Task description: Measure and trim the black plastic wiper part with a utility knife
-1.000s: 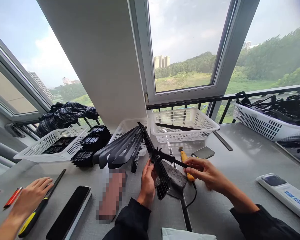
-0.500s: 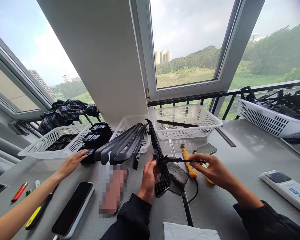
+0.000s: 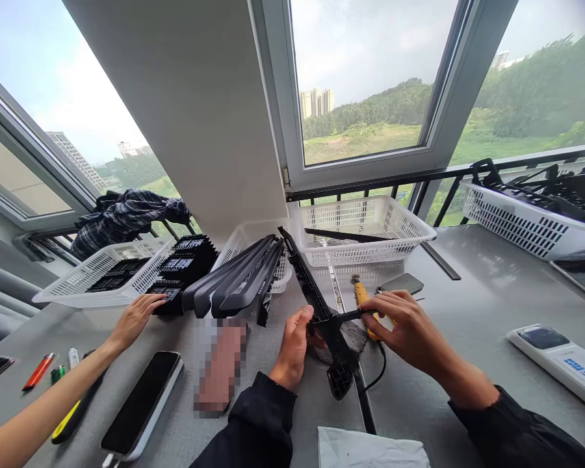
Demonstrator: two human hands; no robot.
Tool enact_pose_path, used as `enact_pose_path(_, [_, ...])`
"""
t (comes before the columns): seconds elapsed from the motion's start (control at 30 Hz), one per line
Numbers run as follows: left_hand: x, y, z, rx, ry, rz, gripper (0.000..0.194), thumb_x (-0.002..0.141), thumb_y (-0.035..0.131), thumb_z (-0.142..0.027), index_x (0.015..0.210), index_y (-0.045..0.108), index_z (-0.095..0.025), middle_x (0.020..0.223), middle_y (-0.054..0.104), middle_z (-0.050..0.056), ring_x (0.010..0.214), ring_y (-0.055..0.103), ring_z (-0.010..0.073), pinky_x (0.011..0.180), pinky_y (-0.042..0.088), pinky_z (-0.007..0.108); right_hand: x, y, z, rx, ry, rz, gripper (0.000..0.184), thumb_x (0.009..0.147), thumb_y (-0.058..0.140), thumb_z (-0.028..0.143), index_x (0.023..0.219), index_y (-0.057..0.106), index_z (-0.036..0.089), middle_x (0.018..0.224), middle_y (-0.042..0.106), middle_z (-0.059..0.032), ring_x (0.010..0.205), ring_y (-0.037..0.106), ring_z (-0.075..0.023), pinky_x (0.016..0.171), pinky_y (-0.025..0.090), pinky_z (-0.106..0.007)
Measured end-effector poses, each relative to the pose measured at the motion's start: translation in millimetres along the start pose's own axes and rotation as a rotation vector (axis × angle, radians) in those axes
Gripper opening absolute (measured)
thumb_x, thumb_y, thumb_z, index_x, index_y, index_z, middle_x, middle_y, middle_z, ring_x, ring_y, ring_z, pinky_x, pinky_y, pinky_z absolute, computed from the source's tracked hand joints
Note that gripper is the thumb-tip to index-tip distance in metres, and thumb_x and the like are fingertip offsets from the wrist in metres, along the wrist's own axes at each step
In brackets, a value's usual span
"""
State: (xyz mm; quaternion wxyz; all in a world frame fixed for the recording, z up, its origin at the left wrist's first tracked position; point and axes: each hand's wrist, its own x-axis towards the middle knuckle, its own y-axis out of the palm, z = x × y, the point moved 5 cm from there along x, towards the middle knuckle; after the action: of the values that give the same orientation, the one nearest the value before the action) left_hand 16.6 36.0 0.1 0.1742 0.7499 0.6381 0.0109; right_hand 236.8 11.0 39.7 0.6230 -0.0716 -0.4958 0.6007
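Black ribbed plastic part (image 3: 299, 263) in your left hand (image 3: 292, 344), slim black plastic bar (image 3: 347, 316) in your right hand (image 3: 400, 325)

You have one long part, tilted above the grey table (image 3: 409, 403), your left thumb and fingers gripping it. Your right fingers pinch one bar by its end; its other end seems to meet the part. The step in hand looks like working bar against part; it likely calls for a steady left grip and an aligned bar. One yellow corded tool (image 3: 362, 296) lies just beyond. Left, long dark-grey plastic panels (image 3: 246, 286) overlap too much to count. Four white perforated plastic baskets (image 3: 380, 252) stand farther out. Another person's hand (image 3: 139, 315) reaches one stack of black slotted pieces (image 3: 180, 276).
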Motion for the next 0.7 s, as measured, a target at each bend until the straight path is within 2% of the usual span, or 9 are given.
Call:
enact_pose_path(0.13, [0.2,-5.4,5.1,-0.06,-0.011,-0.081,0.06,0.078,0.079,-0.075,0.089,0.071,-0.017,0.093,0.076,0.006,0.085,0.07,0.0225,0.063,0.055,0.027,-1.4,4.7,4.3,-0.037,-0.027,-0.022,0.014,0.105,0.06,0.029,0.106,0.074,0.026,0.095,0.078,-0.0037,0.086,0.071,-0.0245,0.097,0.038,-0.043])
enact_pose_path(0.23, [0.9,-8.1,9.8,-0.095,-0.032,-0.089,0.062,0.079,0.078,-0.075,0.097,0.073,-0.015,0.1,0.079,0.008,0.093,0.074,0.025,0.072,0.057,0.029,-2.8,11.3,8.8,-0.028,-0.041,-0.017,0.017,0.106,0.059,0.027,0.11,0.076,0.027,0.094,0.078,-0.0042,0.087,0.07,-0.0255,0.095,0.041,-0.043])
enact_pose_path(0.33, [4.2,-9.4,15.9,-0.122,-0.096,-0.051,0.072,0.081,0.07,-0.082,0.101,0.076,-0.013,0.092,0.081,0.011,0.091,0.078,0.0293,0.075,0.059,0.034,-4.7,19.0,15.7,-0.006,-0.066,-0.008,0.023,0.107,0.057,0.024,0.12,0.076,0.028,0.1,0.079,-0.0054,0.094,0.071,-0.0273,0.091,0.043,-0.043])
enact_pose_path(0.5, [14.2,-8.4,22.5,-0.17,-0.161,0.059,0.082,0.075,0.064,-0.092,0.091,0.078,-0.013,0.069,0.078,0.012,0.083,0.08,0.034,0.071,0.061,0.038,-8.6,28.3,22.9,-0.046,-0.107,0.009,0.031,0.107,0.061,0.026,0.138,0.068,0.026,0.114,0.079,-0.0074,0.104,0.071,-0.029,0.097,0.045,-0.045])
enact_pose_path(0.6, [14.8,-5.8,23.6,-0.197,-0.167,0.107,0.081,0.077,0.063,-0.091,0.088,0.078,-0.012,0.069,0.079,0.014,0.082,0.08,0.0352,0.068,0.059,0.037,-9.7,27.1,24.5,-0.1,-0.151,-0.02,0.032,0.109,0.061,0.028,0.14,0.065,0.023,0.114,0.078,-0.0073,0.101,0.07,-0.0276,0.093,0.045,-0.043])
enact_pose_path(0.7, [9.7,-1.8,23.7,-0.191,-0.183,0.146,0.081,0.082,0.059,-0.089,0.089,0.078,-0.011,0.079,0.081,0.017,0.084,0.08,0.0358,0.066,0.058,0.037,-9.1,21.9,25.6,-0.154,-0.172,-0.068,0.028,0.112,0.057,0.029,0.138,0.065,0.022,0.111,0.077,-0.0071,0.099,0.07,-0.0265,0.091,0.044,-0.042])
